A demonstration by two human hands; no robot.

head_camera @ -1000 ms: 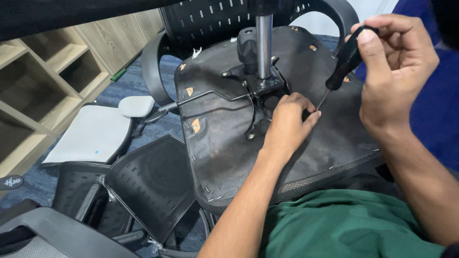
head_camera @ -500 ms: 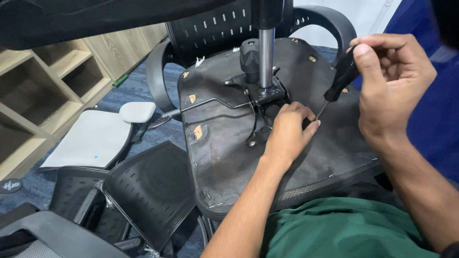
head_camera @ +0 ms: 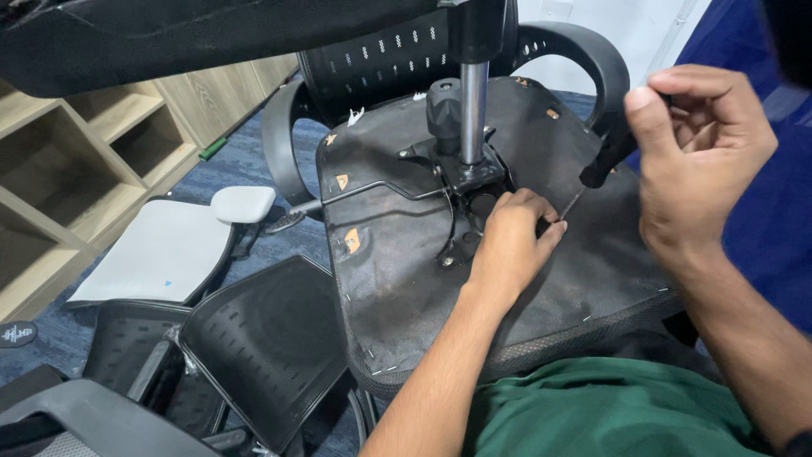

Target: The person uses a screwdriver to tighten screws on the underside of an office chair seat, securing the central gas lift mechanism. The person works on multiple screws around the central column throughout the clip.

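Right hand is gripping a black-handled screwdriver, left hand is curling fingers at its tip on the upturned black fabric chair seat.

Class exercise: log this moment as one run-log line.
right hand: grips black-handled screwdriver | left hand: steadies its tip by black metal mechanism | upturned black fabric chair seat

Wooden shelving beside blue carpet

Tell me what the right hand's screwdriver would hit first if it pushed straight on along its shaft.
The right hand angles the screwdriver down-left; its tip sits by the left hand fingertips. Straight on, it likely meets those fingertips or the metal bracket beneath; depth is unclear.
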